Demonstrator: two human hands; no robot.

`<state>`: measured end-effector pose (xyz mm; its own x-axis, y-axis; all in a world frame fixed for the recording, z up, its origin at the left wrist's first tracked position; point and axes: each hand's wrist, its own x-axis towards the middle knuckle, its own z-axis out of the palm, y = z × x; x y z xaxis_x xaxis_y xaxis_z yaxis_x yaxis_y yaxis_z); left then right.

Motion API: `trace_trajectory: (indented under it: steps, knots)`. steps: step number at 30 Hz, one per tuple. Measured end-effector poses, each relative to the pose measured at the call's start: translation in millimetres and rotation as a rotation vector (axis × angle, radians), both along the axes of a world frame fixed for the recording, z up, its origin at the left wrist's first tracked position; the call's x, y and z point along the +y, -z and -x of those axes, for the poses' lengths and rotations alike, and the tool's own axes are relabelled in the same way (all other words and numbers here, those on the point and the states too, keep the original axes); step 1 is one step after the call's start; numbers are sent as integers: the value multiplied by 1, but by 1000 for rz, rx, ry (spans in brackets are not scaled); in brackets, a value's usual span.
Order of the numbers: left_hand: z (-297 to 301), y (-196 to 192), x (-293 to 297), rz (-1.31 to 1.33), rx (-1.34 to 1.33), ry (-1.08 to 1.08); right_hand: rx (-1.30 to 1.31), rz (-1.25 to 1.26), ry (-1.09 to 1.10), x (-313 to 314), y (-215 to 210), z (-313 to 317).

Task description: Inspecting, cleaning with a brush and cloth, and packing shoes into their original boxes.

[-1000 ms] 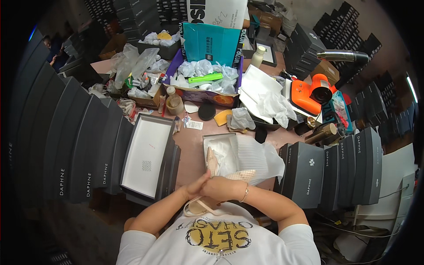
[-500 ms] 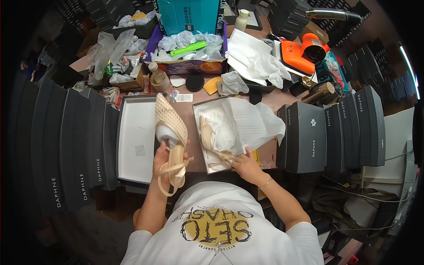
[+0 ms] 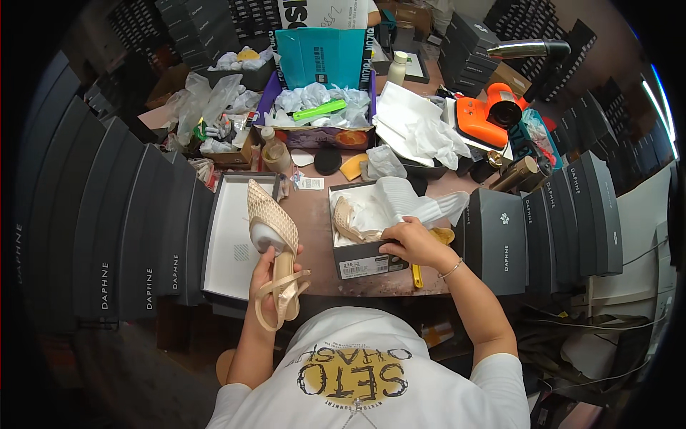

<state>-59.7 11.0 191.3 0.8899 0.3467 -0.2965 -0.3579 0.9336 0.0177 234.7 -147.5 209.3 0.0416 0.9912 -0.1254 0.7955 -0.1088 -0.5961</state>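
Holding a beige, scaly-textured slingback shoe by its middle, the person's left hand has its fingers wrapped around it. From where I stand, the pointed toe aims away from the wearer of the white T-shirt, white stuffing shows inside the toe, and the straps loop down by the wrist. Behind the shoe, on the left, lies a shallow box part with a white inside.

The right hand, a bracelet at its wrist, is at the near right corner of an open dark shoebox, fingers bent against it; I cannot tell how firmly they grip, or whether they pinch the edge. Inside, the matching shoe lies toward the left wall among white paper, and a ribbed white wrap spills over the far right side. A yellow handle pokes out beside the box, below that hand.

Farther back on the pinkish table sit a black disc, a yellow sponge and a purple box of crumpled paper with a green tool on top. An orange machine stands to the right.
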Motion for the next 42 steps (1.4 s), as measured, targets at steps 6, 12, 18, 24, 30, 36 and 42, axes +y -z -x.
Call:
trace_trajectory:
  steps: [6, 12, 18, 24, 30, 36, 42]
  knots:
    - [-2, 12, -12, -25, 156, 46, 26, 19, -6, 2, -2, -4]
    - [-16, 24, -18, -27, 270, 62, 51, 12, 5, 5, -3, -9]
    - [-33, 21, -15, 10, 291, 258, 41, 23, 14, -1, -2, -4]
    - [-43, 17, -24, -43, 387, 257, -158, 64, -26, -33, 57, 40]
    - [-51, 24, -39, -218, 358, 198, -10, -220, 330, -31, 60, 69]
    - [-81, 11, -63, -251, 408, 207, -71, -423, 93, 40, 16, 74]
    - [-66, 49, -71, -454, 196, 301, -64, -563, 122, 50, 27, 79]
